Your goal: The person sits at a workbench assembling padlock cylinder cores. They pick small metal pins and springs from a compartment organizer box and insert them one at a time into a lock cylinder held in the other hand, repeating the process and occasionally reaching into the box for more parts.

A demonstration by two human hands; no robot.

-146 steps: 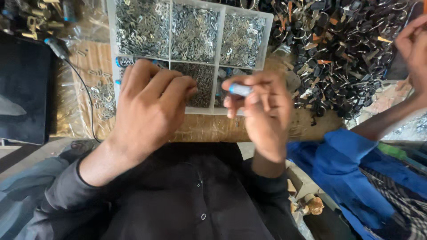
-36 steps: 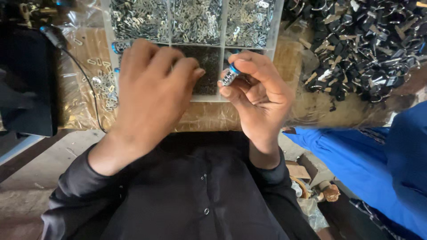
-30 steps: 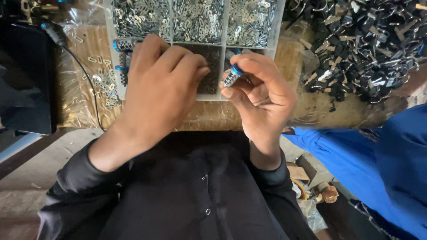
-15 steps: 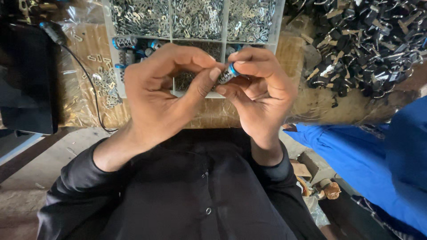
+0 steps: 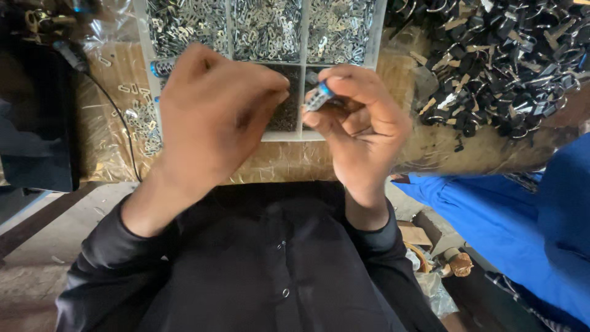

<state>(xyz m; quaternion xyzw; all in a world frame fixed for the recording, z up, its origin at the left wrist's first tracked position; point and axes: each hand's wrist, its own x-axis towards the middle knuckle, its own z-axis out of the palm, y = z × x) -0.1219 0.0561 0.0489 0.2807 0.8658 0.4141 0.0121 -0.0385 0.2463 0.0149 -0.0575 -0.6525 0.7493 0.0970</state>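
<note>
Pointing up-left, cylinder (image 5: 318, 97) in right hand (image 5: 362, 129).

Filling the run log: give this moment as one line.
right hand: holds small blue-tipped part | left hand: above divided tray, blurred | loose metal pieces in tray

Right hand (image 5: 362, 123) pinching a small blue-tipped metal part (image 5: 318, 97), left hand (image 5: 212, 120) over the compartment tray (image 5: 376, 55)
</note>
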